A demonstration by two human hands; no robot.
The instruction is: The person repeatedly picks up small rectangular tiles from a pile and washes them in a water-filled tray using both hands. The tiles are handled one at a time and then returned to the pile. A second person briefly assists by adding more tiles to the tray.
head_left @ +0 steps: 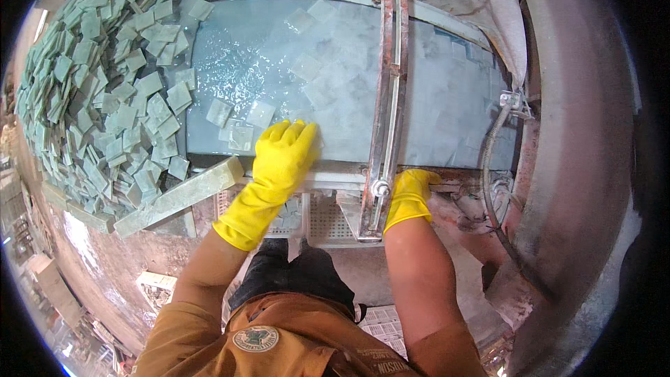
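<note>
Both my hands wear yellow rubber gloves. My left hand (283, 153) lies flat with fingers spread on the near edge of a wet, pale blue moving belt (447, 98), touching the wet surface just right of a few loose square tiles (241, 126). More pale tiles (328, 77) lie scattered on the belt under the water film. My right hand (410, 192) rests curled on the belt's near metal rim, beside a rusty upright metal bar (389, 91). Whether it grips the rim is unclear.
A large heap of pale green square tiles (105, 84) fills the left side. A long pale slab (181, 195) leans at the heap's foot. A grey corrugated hose (488, 167) and a big curved metal housing (586, 153) stand at the right.
</note>
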